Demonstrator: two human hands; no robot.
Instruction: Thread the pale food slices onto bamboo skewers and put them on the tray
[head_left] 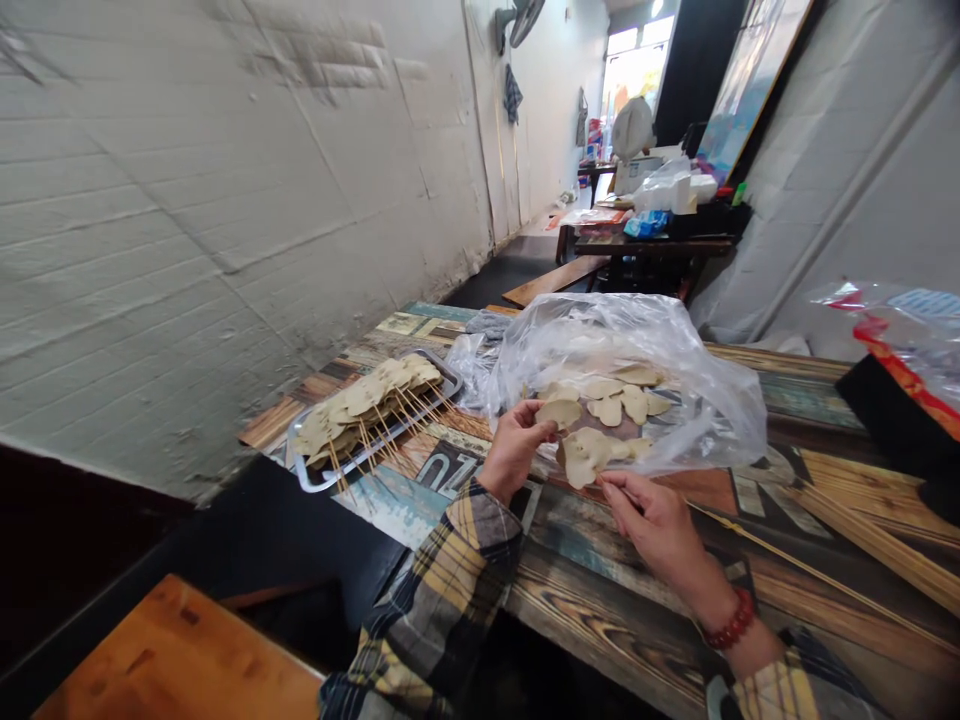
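My left hand (517, 445) pinches a flat, beige-grey slice (559, 412) of food between thumb and fingers. Just right of it, my right hand (656, 520) is closed at the fingertips on a thin bamboo skewer, mostly hidden by the fingers. Several folded slices (589, 455) bunch at that skewer's far end. Beyond both hands, a clear plastic bag (705, 400) lies spread open with more loose slices (634, 402) in it. To the left, a metal tray (306, 478) bears a pile of skewered slices (367, 400), their sticks pointing towards me.
A bundle of bamboo skewers (877, 540) lies on the wood-patterned table (600, 610) at the right, with a thin stick (817, 575) nearby. A black box and red-printed plastic packaging (907, 370) stand at the right edge. An orange-brown wooden stool (180, 660) is lower left. A white wall runs along the left.
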